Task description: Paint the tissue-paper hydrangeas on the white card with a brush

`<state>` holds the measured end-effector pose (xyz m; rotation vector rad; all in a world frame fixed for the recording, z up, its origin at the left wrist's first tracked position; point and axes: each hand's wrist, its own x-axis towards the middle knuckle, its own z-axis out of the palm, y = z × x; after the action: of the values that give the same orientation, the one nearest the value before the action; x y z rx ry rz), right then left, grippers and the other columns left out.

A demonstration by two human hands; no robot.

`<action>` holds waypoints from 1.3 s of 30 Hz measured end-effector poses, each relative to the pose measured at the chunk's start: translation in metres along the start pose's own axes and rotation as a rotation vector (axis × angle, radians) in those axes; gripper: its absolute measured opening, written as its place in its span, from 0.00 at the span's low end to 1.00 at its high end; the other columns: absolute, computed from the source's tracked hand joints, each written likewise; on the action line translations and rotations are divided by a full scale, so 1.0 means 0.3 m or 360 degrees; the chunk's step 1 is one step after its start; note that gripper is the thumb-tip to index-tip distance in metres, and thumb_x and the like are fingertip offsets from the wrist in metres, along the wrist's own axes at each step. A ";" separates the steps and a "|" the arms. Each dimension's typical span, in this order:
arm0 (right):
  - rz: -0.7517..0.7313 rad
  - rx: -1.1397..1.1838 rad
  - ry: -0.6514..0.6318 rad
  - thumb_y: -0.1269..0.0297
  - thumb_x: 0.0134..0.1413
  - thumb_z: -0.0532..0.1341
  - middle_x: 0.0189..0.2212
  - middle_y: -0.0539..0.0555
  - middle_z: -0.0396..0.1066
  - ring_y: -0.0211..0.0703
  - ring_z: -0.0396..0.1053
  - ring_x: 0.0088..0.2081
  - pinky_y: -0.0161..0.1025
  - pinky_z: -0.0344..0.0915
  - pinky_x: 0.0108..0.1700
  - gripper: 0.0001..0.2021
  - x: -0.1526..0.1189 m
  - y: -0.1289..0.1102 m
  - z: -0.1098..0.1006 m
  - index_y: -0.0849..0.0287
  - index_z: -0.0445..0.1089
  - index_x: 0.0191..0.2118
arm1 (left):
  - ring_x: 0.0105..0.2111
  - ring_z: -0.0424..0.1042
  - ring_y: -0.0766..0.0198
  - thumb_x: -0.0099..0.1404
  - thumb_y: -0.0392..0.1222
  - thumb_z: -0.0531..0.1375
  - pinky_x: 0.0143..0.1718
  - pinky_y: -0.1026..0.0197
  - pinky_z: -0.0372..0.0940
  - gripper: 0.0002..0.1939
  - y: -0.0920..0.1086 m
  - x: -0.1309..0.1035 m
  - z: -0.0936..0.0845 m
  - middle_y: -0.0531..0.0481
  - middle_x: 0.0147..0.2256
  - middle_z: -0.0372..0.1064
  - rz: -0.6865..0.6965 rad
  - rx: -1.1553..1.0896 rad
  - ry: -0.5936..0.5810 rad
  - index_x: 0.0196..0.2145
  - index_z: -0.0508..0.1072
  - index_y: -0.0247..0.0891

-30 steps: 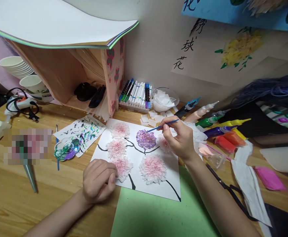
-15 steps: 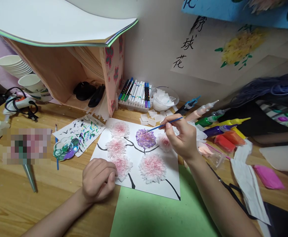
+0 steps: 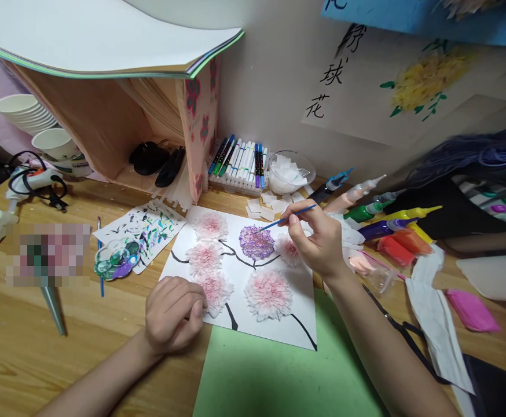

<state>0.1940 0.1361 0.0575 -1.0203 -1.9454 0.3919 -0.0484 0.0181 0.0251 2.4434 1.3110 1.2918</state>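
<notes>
A thin blue paintbrush (image 3: 299, 213) is pinched in my right hand (image 3: 316, 240), its tip at the upper part of a purple-tinted paper flower (image 3: 256, 243). That flower is on a white sheet (image 3: 238, 284) with black branch lines and several pink-and-white paper flowers (image 3: 268, 295). Fingers curled in, my left hand (image 3: 175, 315) rests on the sheet's left edge beside the lower left pink flower (image 3: 213, 291); nothing shows in it. Left of the sheet lies a palette (image 3: 116, 260) smeared with green and purple paint, on a paint-spotted paper (image 3: 157, 229).
Behind the sheet are a marker tray (image 3: 235, 184), a bowl of white paper squares (image 3: 288, 174) and loose squares. Paint bottles (image 3: 385, 229), red clay packets (image 3: 395, 250) and black scissors (image 3: 403, 330) lie right. A pink box (image 3: 201, 133) stands at back left; a green mat (image 3: 253, 376) lies in front.
The right hand and brush have shifted very slightly left, with the tip still at the purple flower. The left hand stays in place; the view tilts a little.
</notes>
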 end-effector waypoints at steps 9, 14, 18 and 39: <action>0.0074 0.0099 0.0011 0.71 0.57 0.53 0.27 0.49 0.67 0.35 0.68 0.27 0.36 0.65 0.31 0.04 -0.001 0.002 0.003 0.57 0.63 0.33 | 0.20 0.66 0.66 0.57 0.27 0.52 0.25 0.61 0.55 0.11 0.000 0.001 0.001 0.52 0.21 0.71 0.0000 0.0008 0.0004 0.25 0.68 0.38; 0.0086 0.0082 0.0015 0.70 0.57 0.53 0.27 0.49 0.67 0.35 0.68 0.27 0.37 0.65 0.32 0.04 0.000 0.000 -0.006 0.57 0.63 0.33 | 0.20 0.66 0.65 0.57 0.26 0.52 0.25 0.60 0.56 0.10 0.000 -0.003 0.003 0.52 0.21 0.71 -0.0009 -0.0003 0.0006 0.24 0.68 0.38; 0.0039 0.0017 0.0039 0.70 0.56 0.53 0.26 0.49 0.67 0.35 0.68 0.27 0.37 0.64 0.31 0.04 0.002 -0.002 -0.010 0.57 0.63 0.32 | 0.20 0.66 0.65 0.57 0.26 0.53 0.25 0.60 0.56 0.10 0.001 -0.001 0.002 0.52 0.21 0.71 -0.0005 -0.0007 0.0011 0.24 0.68 0.38; 0.0008 -0.0056 0.0064 0.70 0.56 0.53 0.27 0.49 0.68 0.37 0.68 0.28 0.37 0.65 0.32 0.04 0.005 -0.004 -0.020 0.56 0.64 0.33 | 0.20 0.67 0.65 0.57 0.26 0.52 0.25 0.60 0.56 0.11 0.001 0.000 0.002 0.52 0.21 0.71 0.0004 -0.0002 0.0001 0.25 0.68 0.38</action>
<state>0.1979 0.1358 0.0625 -1.0482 -1.9205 0.3383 -0.0478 0.0180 0.0249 2.4444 1.3074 1.2939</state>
